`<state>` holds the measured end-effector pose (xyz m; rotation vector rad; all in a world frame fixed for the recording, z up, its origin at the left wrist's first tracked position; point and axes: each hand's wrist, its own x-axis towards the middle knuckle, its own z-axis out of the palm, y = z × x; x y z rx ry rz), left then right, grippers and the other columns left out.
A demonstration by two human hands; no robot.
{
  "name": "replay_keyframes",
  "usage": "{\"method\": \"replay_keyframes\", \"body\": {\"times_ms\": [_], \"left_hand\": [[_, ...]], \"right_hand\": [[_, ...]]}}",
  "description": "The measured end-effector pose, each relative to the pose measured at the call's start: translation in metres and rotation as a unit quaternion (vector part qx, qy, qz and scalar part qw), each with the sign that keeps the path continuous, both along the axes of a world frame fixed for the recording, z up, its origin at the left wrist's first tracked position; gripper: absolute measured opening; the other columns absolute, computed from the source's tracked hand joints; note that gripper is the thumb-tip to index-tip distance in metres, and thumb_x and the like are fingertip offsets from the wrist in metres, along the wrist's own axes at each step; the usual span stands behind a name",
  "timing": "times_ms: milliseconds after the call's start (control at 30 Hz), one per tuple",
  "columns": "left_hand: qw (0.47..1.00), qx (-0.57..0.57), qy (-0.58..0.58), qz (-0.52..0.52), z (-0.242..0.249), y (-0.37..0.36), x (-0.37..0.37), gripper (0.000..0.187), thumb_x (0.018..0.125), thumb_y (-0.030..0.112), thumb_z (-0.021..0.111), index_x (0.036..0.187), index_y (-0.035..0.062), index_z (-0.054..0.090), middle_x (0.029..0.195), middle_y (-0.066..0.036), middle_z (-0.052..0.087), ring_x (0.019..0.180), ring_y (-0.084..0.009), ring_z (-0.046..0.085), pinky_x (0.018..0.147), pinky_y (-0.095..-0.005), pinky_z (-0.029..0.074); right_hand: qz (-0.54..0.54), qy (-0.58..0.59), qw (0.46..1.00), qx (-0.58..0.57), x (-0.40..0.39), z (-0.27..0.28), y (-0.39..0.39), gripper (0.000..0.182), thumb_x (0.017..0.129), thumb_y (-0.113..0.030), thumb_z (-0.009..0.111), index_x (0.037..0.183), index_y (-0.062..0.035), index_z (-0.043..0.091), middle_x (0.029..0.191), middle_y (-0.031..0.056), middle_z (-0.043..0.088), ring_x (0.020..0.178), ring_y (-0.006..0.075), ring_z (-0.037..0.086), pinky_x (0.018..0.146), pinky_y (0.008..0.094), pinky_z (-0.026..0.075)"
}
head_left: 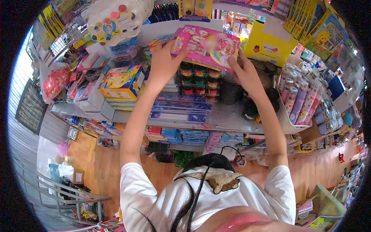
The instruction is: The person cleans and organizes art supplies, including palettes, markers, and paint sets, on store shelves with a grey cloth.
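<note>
A flat pink box (206,45) with colourful printing is held up at the back of a shelf, slightly tilted. My left hand (166,58) grips its left end, thumb across the front. At the right end, my right hand (245,71) closes on the lower corner, thumb on the front face. Just below the box stand several small stacked jars (199,81) with dark and red colours. A yellow carton (268,44) is right beside the box's right end. The fingers behind the box are hidden.
Yellow-and-blue boxes (123,82) stand on the shelf at left. Long blue packs (179,109) lie along its front edge. A white bin (288,112) of rolled tubes (296,102) is at right. Stacked blue packets (197,137) fill a lower shelf. A metal railing (73,197) stands at lower left.
</note>
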<state>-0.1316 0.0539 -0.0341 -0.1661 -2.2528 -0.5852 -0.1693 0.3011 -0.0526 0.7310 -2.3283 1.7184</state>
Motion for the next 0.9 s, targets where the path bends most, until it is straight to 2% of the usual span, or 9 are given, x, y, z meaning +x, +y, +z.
{"method": "replay_keyframes", "body": {"times_ms": [100, 200, 367, 500, 533, 667, 833, 867, 900], "left_hand": [[0.984, -0.071, 0.110, 0.120, -0.003, 0.020, 0.021, 0.049, 0.079, 0.035, 0.063, 0.115, 0.0028, 0.055, 0.108, -0.021, 0.054, 0.099, -0.0328, 0.052, 0.089, -0.0380, 0.039], [0.993, 0.092, 0.069, -0.040, -0.001, 0.022, 0.020, 0.050, 0.079, 0.033, 0.065, 0.117, 0.0029, 0.053, 0.108, -0.018, 0.053, 0.100, -0.0287, 0.052, 0.089, -0.0359, 0.039], [0.961, 0.229, 0.048, -0.146, 0.003, 0.030, 0.017, 0.046, 0.076, 0.019, 0.068, 0.116, 0.0041, 0.051, 0.107, -0.014, 0.047, 0.100, -0.0228, 0.051, 0.079, -0.0324, 0.046], [0.901, 0.363, 0.028, -0.235, 0.023, 0.049, 0.045, 0.035, 0.075, 0.003, 0.067, 0.103, 0.0040, 0.048, 0.102, -0.007, 0.047, 0.092, -0.0149, 0.054, 0.067, -0.0238, 0.050], [0.921, 0.302, 0.093, -0.227, 0.020, 0.044, 0.038, 0.034, 0.075, 0.003, 0.068, 0.098, 0.0054, 0.043, 0.096, -0.004, 0.051, 0.082, -0.0096, 0.055, 0.066, -0.0221, 0.048], [0.898, 0.265, 0.088, -0.339, 0.055, 0.044, 0.049, 0.043, 0.075, -0.002, 0.064, 0.107, 0.0058, 0.035, 0.103, -0.005, 0.047, 0.094, -0.0143, 0.055, 0.069, -0.0277, 0.053], [0.905, 0.187, 0.026, -0.381, 0.102, 0.064, 0.044, 0.053, 0.074, -0.001, 0.065, 0.117, 0.0058, 0.035, 0.114, -0.007, 0.044, 0.099, -0.0178, 0.054, 0.075, -0.0289, 0.051], [0.903, 0.190, 0.014, -0.384, 0.111, 0.074, 0.045, 0.054, 0.074, 0.001, 0.066, 0.118, 0.0050, 0.036, 0.116, -0.008, 0.043, 0.102, -0.0179, 0.052, 0.078, -0.0293, 0.049], [0.901, 0.192, 0.005, -0.388, 0.118, 0.082, 0.041, 0.055, 0.074, 0.002, 0.067, 0.119, 0.0042, 0.037, 0.118, -0.008, 0.043, 0.104, -0.0181, 0.051, 0.082, -0.0298, 0.047]], "right_hand": [[0.017, -0.078, 0.994, -0.069, 0.025, -0.003, 0.006, 0.064, 0.087, -0.028, 0.055, 0.137, -0.0039, 0.024, 0.079, 0.0096, 0.059, 0.057, 0.0090, 0.048, 0.049, 0.0229, 0.040], [0.041, -0.105, 0.985, -0.128, 0.034, -0.008, 0.008, 0.070, 0.087, -0.024, 0.056, 0.141, -0.0076, 0.014, 0.078, 0.0070, 0.056, 0.052, 0.0068, 0.043, 0.043, 0.0210, 0.036], [0.064, -0.109, 0.976, -0.176, 0.047, -0.014, 0.006, 0.074, 0.088, -0.022, 0.057, 0.142, -0.0081, 0.008, 0.080, 0.0037, 0.053, 0.052, 0.0071, 0.041, 0.043, 0.0212, 0.033], [0.090, -0.069, 0.981, -0.155, 0.053, -0.028, 0.015, 0.063, 0.089, -0.027, 0.053, 0.139, -0.0053, 0.019, 0.087, 0.0068, 0.058, 0.065, 0.0120, 0.056, 0.052, 0.0232, 0.042], [0.104, -0.088, 0.970, -0.203, 0.049, -0.028, 0.019, 0.058, 0.090, -0.031, 0.051, 0.135, -0.0046, 0.025, 0.089, 0.0060, 0.058, 0.067, 0.0113, 0.055, 0.054, 0.0233, 0.042], [0.108, -0.060, 0.955, -0.270, 0.023, -0.028, 0.049, 0.050, 0.091, -0.042, 0.042, 0.121, -0.0021, 0.045, 0.093, 0.0026, 0.058, 0.074, 0.0096, 0.053, 0.063, 0.0237, 0.042], [0.136, 0.073, 0.978, -0.139, 0.036, 0.023, 0.069, 0.039, 0.090, -0.027, 0.049, 0.119, -0.0008, 0.047, 0.099, 0.0006, 0.058, 0.085, 0.0061, 0.051, 0.072, 0.0225, 0.041], [0.129, -0.028, 0.990, -0.051, 0.042, 0.036, 0.074, 0.036, 0.089, -0.016, 0.052, 0.121, 0.0007, 0.046, 0.103, 0.0016, 0.057, 0.089, 0.0068, 0.050, 0.079, 0.0237, 0.041], [0.097, 0.031, 0.992, -0.080, 0.042, 0.039, 0.071, 0.036, 0.089, -0.015, 0.052, 0.121, 0.0009, 0.046, 0.102, 0.0020, 0.058, 0.090, 0.0072, 0.050, 0.079, 0.0239, 0.041]]}}
